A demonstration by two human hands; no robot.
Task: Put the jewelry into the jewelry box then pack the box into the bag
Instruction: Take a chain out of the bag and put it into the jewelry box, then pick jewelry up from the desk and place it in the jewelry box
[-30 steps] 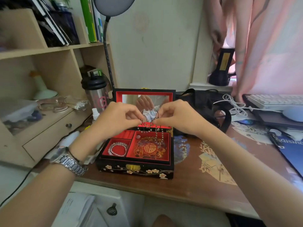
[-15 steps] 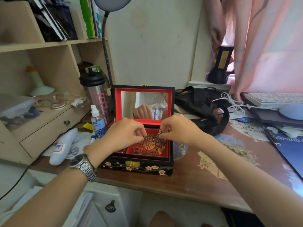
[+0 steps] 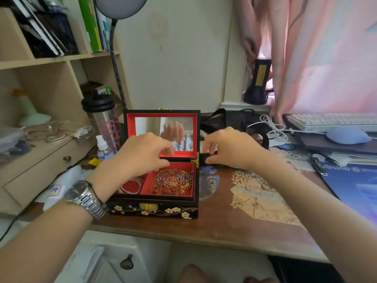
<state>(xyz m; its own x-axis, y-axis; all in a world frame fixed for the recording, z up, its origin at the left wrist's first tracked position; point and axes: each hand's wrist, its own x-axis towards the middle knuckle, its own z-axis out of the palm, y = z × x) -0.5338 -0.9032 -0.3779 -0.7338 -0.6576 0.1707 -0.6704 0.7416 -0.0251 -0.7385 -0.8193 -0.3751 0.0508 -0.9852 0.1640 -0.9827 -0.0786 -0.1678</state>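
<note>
A black lacquered jewelry box [image 3: 153, 209] with red lining stands open on the desk, its mirrored lid [image 3: 162, 133] upright. A beaded necklace [image 3: 173, 179] lies coiled in the large right compartment. A bead bracelet [image 3: 131, 185] rests in the small left compartment. My left hand [image 3: 142, 154] hovers over the box's left side, fingers apart, holding nothing. My right hand [image 3: 226, 150] is just right of the box by the hinge, fingers spread and empty. The black bag [image 3: 216, 121] lies behind the box to the right.
A steel tumbler [image 3: 102, 119] and a spray bottle [image 3: 103, 149] stand left of the box. A lamp stalk [image 3: 117, 64] rises behind. A white cable [image 3: 271, 125], keyboard [image 3: 330, 121] and blue mouse [image 3: 346, 135] sit at the right. Shelves [image 3: 40, 60] line the left.
The necklace that both hands held above the box now lies in the right compartment. Both hands have let go and moved apart, the right one out past the box's side.
</note>
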